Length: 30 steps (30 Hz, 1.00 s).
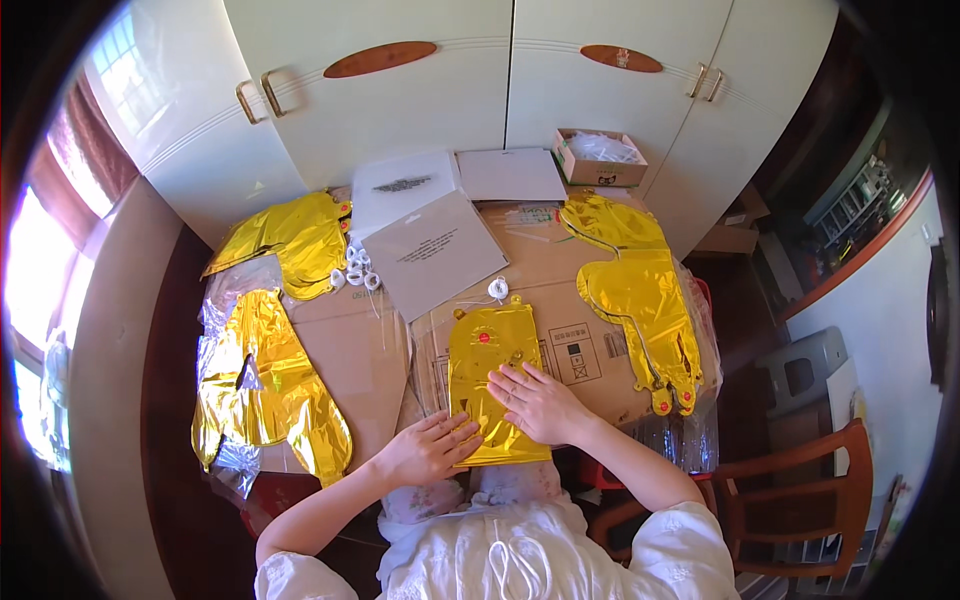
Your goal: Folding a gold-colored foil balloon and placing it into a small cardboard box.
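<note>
Flat in front of me lies a gold foil balloon (497,345), folded to a narrow rectangle with a red dot near its far end. My right hand (535,402) rests palm down on its middle, fingers stretched out. At the near left edge of the foil, my left hand (430,448) lies with fingers extended over it. Neither hand grips anything. Just beyond the balloon's far end sits a small roll of white ribbon (498,288). The palms hide part of the foil beneath them.
More gold foil balloons lie around: a letter-like one (268,375) at left, another (290,240) far left, and a stack (645,295) at right. Several white ribbon rolls (358,268), grey cards (437,255), and a box of white strips (600,158) share the cardboard-covered table (350,345). A wooden chair (800,490) stands right.
</note>
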Available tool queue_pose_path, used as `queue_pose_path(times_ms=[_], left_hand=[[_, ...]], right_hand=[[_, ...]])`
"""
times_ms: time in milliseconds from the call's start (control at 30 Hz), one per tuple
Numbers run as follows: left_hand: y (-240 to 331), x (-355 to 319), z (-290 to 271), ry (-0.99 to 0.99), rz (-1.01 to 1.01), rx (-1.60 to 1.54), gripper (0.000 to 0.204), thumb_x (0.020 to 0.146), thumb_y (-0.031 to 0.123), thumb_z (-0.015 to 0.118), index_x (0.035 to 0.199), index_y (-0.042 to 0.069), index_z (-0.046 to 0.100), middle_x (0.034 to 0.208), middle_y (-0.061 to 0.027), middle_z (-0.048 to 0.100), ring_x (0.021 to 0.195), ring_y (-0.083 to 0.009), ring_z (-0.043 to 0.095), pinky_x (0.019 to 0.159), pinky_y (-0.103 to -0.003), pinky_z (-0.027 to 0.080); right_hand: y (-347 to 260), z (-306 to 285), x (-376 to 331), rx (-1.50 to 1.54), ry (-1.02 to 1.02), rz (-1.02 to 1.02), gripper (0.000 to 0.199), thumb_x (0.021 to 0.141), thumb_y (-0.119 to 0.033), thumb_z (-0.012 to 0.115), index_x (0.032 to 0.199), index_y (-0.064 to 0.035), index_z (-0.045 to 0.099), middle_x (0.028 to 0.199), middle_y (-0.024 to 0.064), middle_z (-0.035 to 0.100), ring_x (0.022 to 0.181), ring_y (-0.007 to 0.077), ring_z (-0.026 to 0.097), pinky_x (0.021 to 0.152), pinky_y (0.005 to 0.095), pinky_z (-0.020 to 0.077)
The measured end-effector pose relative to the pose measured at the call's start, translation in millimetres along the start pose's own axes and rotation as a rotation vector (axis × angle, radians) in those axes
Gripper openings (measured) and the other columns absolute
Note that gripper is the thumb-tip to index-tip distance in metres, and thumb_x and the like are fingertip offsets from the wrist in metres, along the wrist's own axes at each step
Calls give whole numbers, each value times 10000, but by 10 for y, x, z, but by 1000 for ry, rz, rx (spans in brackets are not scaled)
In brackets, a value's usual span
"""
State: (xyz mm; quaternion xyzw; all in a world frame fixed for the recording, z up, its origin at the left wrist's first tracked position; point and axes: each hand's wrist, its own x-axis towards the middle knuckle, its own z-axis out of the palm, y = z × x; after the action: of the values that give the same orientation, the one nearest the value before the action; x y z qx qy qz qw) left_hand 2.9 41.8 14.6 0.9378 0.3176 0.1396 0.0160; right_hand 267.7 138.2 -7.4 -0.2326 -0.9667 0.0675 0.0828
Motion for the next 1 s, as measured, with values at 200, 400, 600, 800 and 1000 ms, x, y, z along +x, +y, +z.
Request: queue_pose_path(times_ms=[200, 400, 600, 800, 1000], left_hand=[[-268, 122, -49, 59, 61, 119, 371, 836, 193, 609, 1196, 107, 640, 1231, -75, 652, 1167, -231, 616, 1046, -418, 449], [-476, 243, 79, 119, 20, 157, 337, 826, 160, 607, 1151, 91, 665, 1188, -72, 675, 1146, -235, 632, 1035, -406, 468], [-532, 194, 185, 117, -66, -9, 349, 803, 116, 627, 1147, 69, 669, 1199, -88, 680, 1166, -217, 631, 1055, -398, 466], [-516, 238, 154, 129, -151, -131, 370, 768, 47, 659, 1137, 64, 676, 1128, -78, 712, 1161, -190, 636, 1089, -436, 430], [-523, 242, 153, 103, -260, -222, 363, 785, 53, 685, 1146, 82, 686, 1095, -69, 725, 1145, -189, 645, 1123, -514, 358]], right_hand=[[-2, 7, -9, -1, 7, 1, 555, 975, -330, 510, 1443, -40, 439, 1538, 104, 389, 1448, 248, 319, 1181, 460, 230], [-17, 11, 13, 4, 12, -1, 546, 977, -345, 508, 1429, -44, 458, 1534, 100, 395, 1443, 244, 328, 1181, 455, 230], [91, -47, -13, 323, 120, -7, 477, 952, -212, 556, 1392, -41, 487, 1475, 122, 461, 1392, 267, 405, 1157, 456, 296], [434, -84, -349, 380, 156, -80, 441, 828, -6, 598, 1260, -85, 562, 1301, 96, 601, 1254, 256, 550, 1135, 475, 354], [319, -236, -328, 307, 224, -65, 441, 771, -45, 648, 1205, -83, 579, 1166, 89, 659, 1145, 260, 609, 1085, 452, 404]])
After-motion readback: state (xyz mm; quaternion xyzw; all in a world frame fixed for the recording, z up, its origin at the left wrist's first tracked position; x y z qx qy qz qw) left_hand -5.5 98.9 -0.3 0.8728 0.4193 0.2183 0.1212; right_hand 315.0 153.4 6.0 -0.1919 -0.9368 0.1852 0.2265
